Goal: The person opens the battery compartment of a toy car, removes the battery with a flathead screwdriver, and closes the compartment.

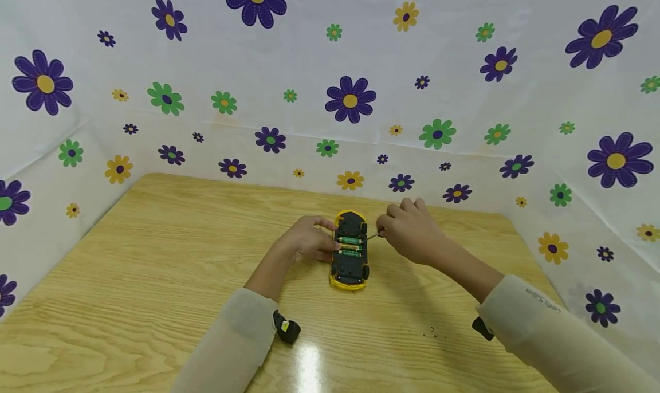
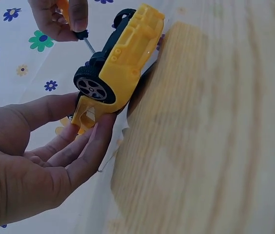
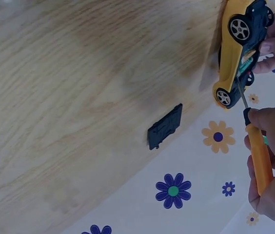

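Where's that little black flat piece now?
In the right wrist view, the black flat piece lies near the middle on the wooden table, close to the flowery cloth, below and left of the yellow toy car.

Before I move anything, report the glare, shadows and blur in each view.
Head view: bright glare on the tabletop at the bottom edge, a soft shadow below the right hand; left wrist view: dimmer, wood grain at the right looks soft; right wrist view: also dim, with a shadow beside the toy car.
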### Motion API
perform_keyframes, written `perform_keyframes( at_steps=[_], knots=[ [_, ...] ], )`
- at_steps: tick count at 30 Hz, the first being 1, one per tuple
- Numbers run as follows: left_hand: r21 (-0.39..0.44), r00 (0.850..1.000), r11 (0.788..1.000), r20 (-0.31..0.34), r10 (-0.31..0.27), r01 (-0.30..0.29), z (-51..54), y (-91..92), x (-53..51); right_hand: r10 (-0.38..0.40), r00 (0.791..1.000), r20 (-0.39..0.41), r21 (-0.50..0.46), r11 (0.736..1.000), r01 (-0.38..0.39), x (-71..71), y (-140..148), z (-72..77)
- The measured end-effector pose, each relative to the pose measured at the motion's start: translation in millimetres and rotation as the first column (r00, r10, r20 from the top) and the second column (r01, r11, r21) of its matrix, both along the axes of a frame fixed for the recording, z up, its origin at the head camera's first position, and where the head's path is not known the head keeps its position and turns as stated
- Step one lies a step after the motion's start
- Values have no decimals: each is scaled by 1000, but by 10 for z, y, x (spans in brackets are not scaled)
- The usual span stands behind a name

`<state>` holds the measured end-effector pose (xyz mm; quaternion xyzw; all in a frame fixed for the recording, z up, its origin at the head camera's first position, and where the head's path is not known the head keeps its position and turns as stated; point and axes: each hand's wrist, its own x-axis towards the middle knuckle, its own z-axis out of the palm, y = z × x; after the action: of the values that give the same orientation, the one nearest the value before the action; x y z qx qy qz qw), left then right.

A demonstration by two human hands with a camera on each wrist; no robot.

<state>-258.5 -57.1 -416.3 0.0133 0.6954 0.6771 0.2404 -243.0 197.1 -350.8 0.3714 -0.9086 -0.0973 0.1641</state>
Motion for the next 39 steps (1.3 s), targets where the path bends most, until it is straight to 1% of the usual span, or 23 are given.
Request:
perform_keyframes(
  at_steps=[4, 12, 18, 22, 24, 28, 30, 34, 37, 39],
  knots=[
    [5, 1000, 1000, -2, 0, 0, 2, -1, 13, -32, 998, 49, -42, 999, 34, 12, 41, -41],
    [22, 1000, 1000, 4, 14, -14, -15, -14, 20, -40, 998, 56, -129, 990, 47, 54, 127, -153],
    [34, 1000, 999, 21, 15, -16, -9, -17, 24, -56, 994, 98, -181, 981, 73, 48, 171, -228],
    [27, 1000, 999, 23, 22, -22, -9, -8, 28, -58, 991, 124, -253, 963, 88, 61, 188, -300],
    [17, 1000, 1000, 25, 11, -11, -11, 12, 30, -39, 987, 157, -294, 952, 84, 80, 175, -346],
    [17, 1000, 1000, 25, -10, 10, -12, 85, 27, -5, 977, 211, -340, 937, 78, 139, 98, -399],
    [26, 1000, 1000, 24, -12, 12, -22, 109, 21, -11, 980, 199, -334, 939, 79, 159, 60, -391],
    [37, 999, 999, 38, 18, -19, -48, 84, 6, -42, 988, 148, -308, 948, 86, 150, 57, -347],
    [36, 999, 999, 47, 22, -24, -55, 42, -3, -55, 988, 143, -286, 953, 94, 145, 104, -318],
    [38, 999, 999, 42, 14, -15, -52, 24, -7, -59, 988, 141, -282, 954, 97, 148, 136, -303]
  ],
)
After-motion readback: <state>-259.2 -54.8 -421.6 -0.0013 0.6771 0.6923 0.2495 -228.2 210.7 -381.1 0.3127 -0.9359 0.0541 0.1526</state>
